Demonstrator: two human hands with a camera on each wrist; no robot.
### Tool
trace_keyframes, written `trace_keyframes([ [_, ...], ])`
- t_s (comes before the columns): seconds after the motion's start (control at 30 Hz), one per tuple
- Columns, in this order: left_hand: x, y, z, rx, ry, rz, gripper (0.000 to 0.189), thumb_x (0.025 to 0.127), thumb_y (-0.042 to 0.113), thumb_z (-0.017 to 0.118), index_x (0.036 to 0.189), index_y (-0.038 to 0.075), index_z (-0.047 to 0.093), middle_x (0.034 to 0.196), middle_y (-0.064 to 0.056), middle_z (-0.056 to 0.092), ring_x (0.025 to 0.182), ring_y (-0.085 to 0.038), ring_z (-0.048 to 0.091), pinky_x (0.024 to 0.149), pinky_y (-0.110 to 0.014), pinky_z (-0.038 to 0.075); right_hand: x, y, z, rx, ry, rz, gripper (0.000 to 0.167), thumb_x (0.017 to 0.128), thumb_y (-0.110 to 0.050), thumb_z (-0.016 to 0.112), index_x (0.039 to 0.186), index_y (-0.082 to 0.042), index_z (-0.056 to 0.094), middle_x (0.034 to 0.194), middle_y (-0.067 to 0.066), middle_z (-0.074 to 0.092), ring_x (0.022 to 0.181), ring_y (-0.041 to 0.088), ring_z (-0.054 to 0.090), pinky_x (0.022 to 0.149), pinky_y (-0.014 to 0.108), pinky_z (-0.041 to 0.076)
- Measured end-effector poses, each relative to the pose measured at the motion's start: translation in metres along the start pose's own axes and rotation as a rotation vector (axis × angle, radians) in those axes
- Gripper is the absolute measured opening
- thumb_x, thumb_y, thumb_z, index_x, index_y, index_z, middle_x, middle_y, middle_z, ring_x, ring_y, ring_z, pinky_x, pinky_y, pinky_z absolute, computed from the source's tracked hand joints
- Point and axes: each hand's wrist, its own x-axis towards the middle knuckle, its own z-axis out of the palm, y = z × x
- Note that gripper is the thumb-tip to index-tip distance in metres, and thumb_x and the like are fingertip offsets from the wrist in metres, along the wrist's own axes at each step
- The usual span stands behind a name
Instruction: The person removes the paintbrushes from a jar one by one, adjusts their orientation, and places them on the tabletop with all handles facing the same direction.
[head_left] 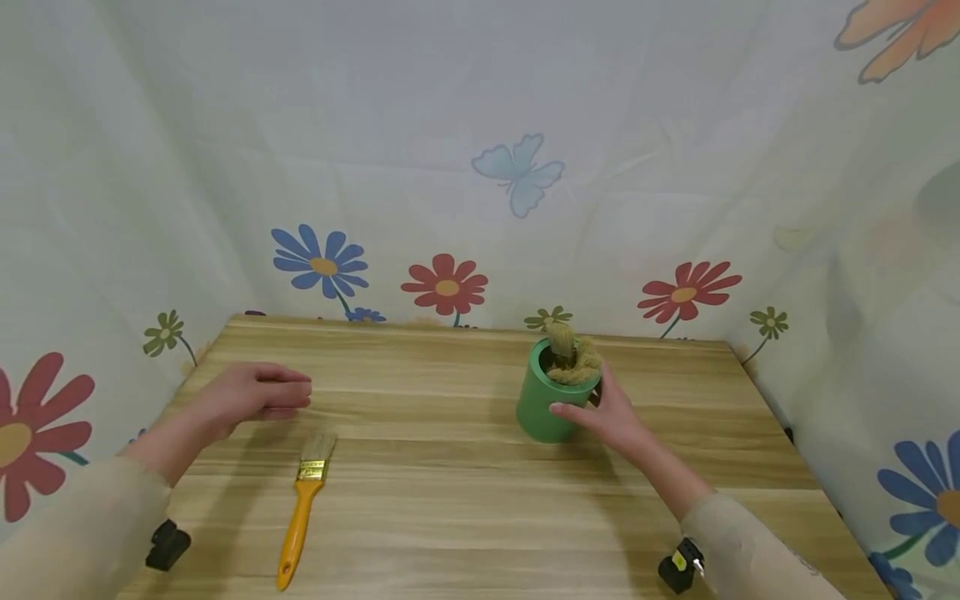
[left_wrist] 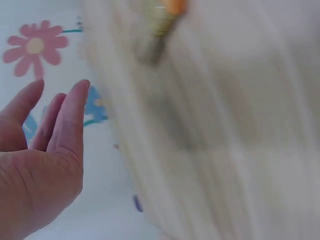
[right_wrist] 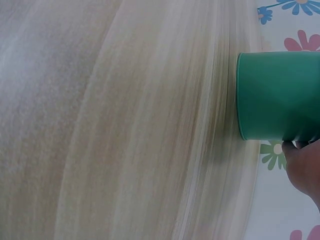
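My right hand (head_left: 615, 421) grips a green cylindrical cup (head_left: 551, 412) at its right side, thumb across the front and the other fingers mostly hidden behind. Inside the cup are a tan, bristly brush-like tip (head_left: 561, 342) and a fuzzy, curved tan piece (head_left: 583, 367); their lower parts cannot be seen. In the right wrist view the cup wall (right_wrist: 280, 95) fills the right side. My left hand (head_left: 255, 392) hovers over the left of the table, holding nothing, its fingers loosely bent. Just below it lies a paintbrush (head_left: 302, 504) with an orange handle and pale bristles.
The wooden table (head_left: 450, 517) carries the cup and the paintbrush. A white curtain (head_left: 420, 108) printed with flowers and a butterfly hangs behind and on both sides. Black devices sit below each wrist, such as the left one (head_left: 168, 546).
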Motion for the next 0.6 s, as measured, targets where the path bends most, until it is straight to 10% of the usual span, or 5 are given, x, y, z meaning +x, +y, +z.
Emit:
trace_keyframes([
  [0.6,0.012,0.098,0.048,0.000,-0.081,0.167,0.065,0.099,0.028,0.080,0.152,0.001,0.055,0.152,-0.022,0.059,0.128,-0.028,0.069,0.099,-0.032,0.060,-0.001,0.001,-0.001,0.012,0.006,-0.008,0.102,0.090,-0.023,0.089,0.167,-0.013,0.023,0.165,0.017,0.039,0.155,0.040,0.035,0.127,0.062,0.028],
])
